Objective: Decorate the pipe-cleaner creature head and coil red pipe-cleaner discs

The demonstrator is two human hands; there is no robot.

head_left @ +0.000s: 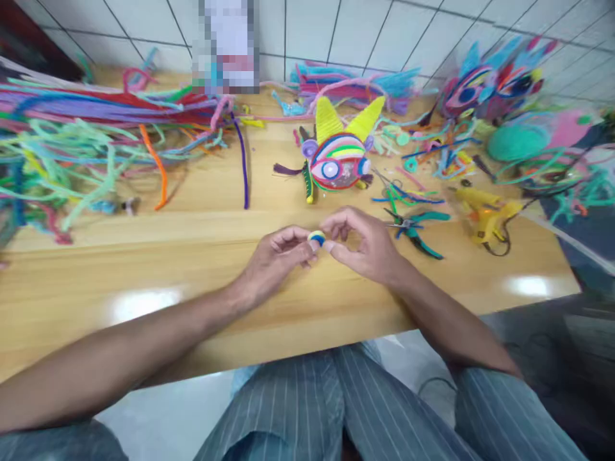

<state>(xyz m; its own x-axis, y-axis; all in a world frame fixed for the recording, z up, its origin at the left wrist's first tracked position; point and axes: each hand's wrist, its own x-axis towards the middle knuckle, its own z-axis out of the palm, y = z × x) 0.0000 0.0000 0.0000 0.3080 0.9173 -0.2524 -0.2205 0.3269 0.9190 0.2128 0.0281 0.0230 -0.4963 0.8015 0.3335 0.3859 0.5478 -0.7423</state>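
Note:
Between my hands, just above the front part of the table, is a small round coil [316, 237] in blue, yellow and white, seemingly wound from pipe cleaner. My left hand [283, 256] pinches its left side between thumb and fingers. Thumb and curled fingers of my right hand [360, 243] close in at its right edge and appear to touch it. Behind the hands lies a colourful pipe-cleaner mask-like figure [343, 168] with two yellow pointed ears and round spiral eyes. Teal-handled pliers [416, 227] lie open to the right of my right hand.
A yellow glue gun [487, 214] with a cord rests at right. Loose pipe cleaners [91, 160] pile up at left; a purple one [241, 163] and an orange one [156, 169] lie apart. More finished figures [490, 86] stand at back right, before the tiled wall [307, 32].

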